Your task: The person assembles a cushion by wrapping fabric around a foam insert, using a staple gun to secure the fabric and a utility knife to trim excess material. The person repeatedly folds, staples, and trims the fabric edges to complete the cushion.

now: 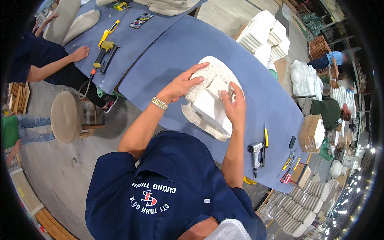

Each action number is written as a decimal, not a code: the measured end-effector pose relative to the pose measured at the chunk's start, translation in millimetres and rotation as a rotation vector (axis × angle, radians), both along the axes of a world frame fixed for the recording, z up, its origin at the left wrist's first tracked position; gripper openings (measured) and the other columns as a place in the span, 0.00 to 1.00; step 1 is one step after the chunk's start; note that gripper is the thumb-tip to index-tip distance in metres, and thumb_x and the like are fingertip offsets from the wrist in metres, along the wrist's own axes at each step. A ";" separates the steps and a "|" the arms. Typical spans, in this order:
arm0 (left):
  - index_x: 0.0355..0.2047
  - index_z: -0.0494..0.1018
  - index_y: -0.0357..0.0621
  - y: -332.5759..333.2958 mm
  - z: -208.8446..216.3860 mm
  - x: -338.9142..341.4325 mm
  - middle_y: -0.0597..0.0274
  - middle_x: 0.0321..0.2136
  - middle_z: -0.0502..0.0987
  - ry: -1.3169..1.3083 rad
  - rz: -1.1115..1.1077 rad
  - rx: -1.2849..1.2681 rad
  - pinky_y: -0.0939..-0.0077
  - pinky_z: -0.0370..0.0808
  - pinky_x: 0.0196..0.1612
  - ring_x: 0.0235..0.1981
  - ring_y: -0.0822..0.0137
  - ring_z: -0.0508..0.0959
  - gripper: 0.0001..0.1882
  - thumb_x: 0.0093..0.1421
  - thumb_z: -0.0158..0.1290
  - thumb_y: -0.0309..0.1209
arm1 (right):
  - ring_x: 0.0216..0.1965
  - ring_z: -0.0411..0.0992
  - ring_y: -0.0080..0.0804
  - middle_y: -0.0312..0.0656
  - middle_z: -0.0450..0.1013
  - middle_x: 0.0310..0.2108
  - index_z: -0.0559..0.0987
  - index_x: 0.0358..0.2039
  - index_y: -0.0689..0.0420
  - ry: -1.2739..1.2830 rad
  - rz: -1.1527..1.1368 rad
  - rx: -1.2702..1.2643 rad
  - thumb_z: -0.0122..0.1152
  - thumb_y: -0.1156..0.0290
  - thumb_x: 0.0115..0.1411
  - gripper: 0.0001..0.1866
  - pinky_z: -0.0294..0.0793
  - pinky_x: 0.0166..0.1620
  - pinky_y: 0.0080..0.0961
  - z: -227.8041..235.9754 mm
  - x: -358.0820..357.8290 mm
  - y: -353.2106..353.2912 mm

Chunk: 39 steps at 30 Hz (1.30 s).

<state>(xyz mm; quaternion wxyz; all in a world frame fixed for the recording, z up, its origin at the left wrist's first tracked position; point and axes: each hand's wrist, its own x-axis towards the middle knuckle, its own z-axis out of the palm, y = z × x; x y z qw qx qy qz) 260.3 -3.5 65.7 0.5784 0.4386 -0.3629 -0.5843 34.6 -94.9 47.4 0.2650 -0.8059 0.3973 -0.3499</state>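
On the blue-topped table point(160, 56) in front of me is a rounded cushion pad point(218, 66) in pale speckled fabric, with a white block-like piece point(210, 106) and loose fabric folded over its middle. My left hand point(182, 85) grips the pad's upper left edge, thumb on top and fingers along the rim. Against the right side, my right hand point(235, 105) is closed on the folded fabric, thumb and fingertips bent together. Whether a smaller item sits between those fingertips cannot be made out. The pad's underside is hidden.
Right of me lie a silver staple gun point(256, 156), a yellow cutter point(266, 136) and several hand tools point(287, 170). A yellow staple gun point(105, 56) with a hose rests on the left table, beside a co-worker's hand point(81, 53). White pads point(260, 30) are stacked beyond; a round stool point(66, 117) stands left.
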 end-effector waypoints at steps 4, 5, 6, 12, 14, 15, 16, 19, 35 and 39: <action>0.72 0.62 0.56 7.5 -14.1 -0.8 0.59 0.67 0.65 0.014 0.065 -0.023 0.72 0.72 0.63 0.62 0.67 0.71 0.28 0.74 0.49 0.30 | 0.38 0.80 0.38 0.49 0.81 0.44 0.79 0.57 0.58 -0.031 0.110 0.375 0.69 0.67 0.62 0.23 0.77 0.47 0.33 14.8 6.9 17.3; 0.72 0.62 0.56 8.6 -15.9 -2.4 0.59 0.67 0.65 0.000 0.089 -0.004 0.72 0.72 0.64 0.62 0.67 0.71 0.28 0.73 0.49 0.30 | 0.34 0.79 0.36 0.46 0.81 0.36 0.81 0.52 0.58 -0.043 0.167 0.412 0.70 0.69 0.61 0.19 0.77 0.42 0.31 16.2 7.5 28.8; 0.72 0.62 0.56 9.3 -17.8 -3.7 0.59 0.67 0.65 -0.013 0.112 0.014 0.71 0.72 0.64 0.62 0.66 0.70 0.27 0.73 0.49 0.30 | 0.33 0.79 0.34 0.45 0.80 0.35 0.82 0.50 0.58 0.003 0.210 0.330 0.69 0.70 0.61 0.16 0.76 0.40 0.30 19.1 7.4 41.2; 0.72 0.62 0.56 26.4 -40.1 -15.6 0.56 0.66 0.67 0.084 0.274 0.096 0.68 0.72 0.63 0.63 0.64 0.71 0.28 0.73 0.48 0.27 | 0.27 0.74 0.23 0.40 0.79 0.32 0.86 0.42 0.58 -0.102 0.237 0.317 0.67 0.78 0.62 0.08 0.72 0.32 0.22 13.5 -13.3 92.8; 0.72 0.61 0.56 33.1 -50.1 -22.2 0.54 0.66 0.67 0.206 0.324 0.121 0.67 0.73 0.63 0.63 0.63 0.71 0.29 0.73 0.47 0.27 | 0.27 0.74 0.21 0.40 0.80 0.31 0.86 0.41 0.61 -0.139 0.227 0.560 0.60 0.70 0.70 0.10 0.72 0.32 0.19 9.6 -33.9 102.9; 0.72 0.61 0.56 34.9 -56.5 -26.2 0.53 0.65 0.67 0.267 0.344 0.133 0.66 0.74 0.63 0.63 0.62 0.71 0.29 0.73 0.47 0.27 | 0.27 0.74 0.21 0.40 0.80 0.30 0.86 0.40 0.63 -0.176 0.208 0.738 0.57 0.68 0.72 0.13 0.73 0.32 0.19 -2.6 -46.8 107.3; 0.73 0.60 0.56 34.7 -63.6 -32.9 0.53 0.66 0.67 0.303 0.359 0.142 0.65 0.74 0.63 0.63 0.62 0.71 0.29 0.73 0.47 0.27 | 0.26 0.74 0.22 0.40 0.80 0.30 0.86 0.40 0.64 -0.216 0.179 0.909 0.54 0.65 0.74 0.16 0.73 0.32 0.19 -9.1 -53.3 112.2; 0.74 0.58 0.56 37.5 -78.7 -54.5 0.52 0.66 0.66 0.402 0.397 0.177 0.64 0.74 0.63 0.63 0.61 0.71 0.30 0.73 0.47 0.27 | 0.24 0.75 0.26 0.44 0.81 0.29 0.84 0.41 0.67 -0.308 0.092 1.181 0.37 0.47 0.78 0.36 0.76 0.31 0.22 -24.8 -53.0 122.9; 0.77 0.45 0.62 25.6 -54.2 -117.5 0.52 0.64 0.65 0.595 0.486 0.472 0.53 0.79 0.55 0.62 0.56 0.72 0.33 0.76 0.44 0.37 | 0.20 0.69 0.21 0.37 0.73 0.18 0.80 0.26 0.60 -0.216 -0.111 0.875 0.50 0.50 0.76 0.28 0.69 0.26 0.22 -23.7 -30.9 93.4; 0.78 0.35 0.62 40.4 -74.1 -117.5 0.51 0.66 0.64 0.687 0.418 0.577 0.45 0.77 0.56 0.61 0.51 0.74 0.41 0.75 0.46 0.44 | 0.20 0.67 0.19 0.34 0.71 0.16 0.79 0.25 0.58 -0.006 -0.067 0.792 0.52 0.51 0.75 0.27 0.66 0.27 0.21 -18.3 -22.7 70.6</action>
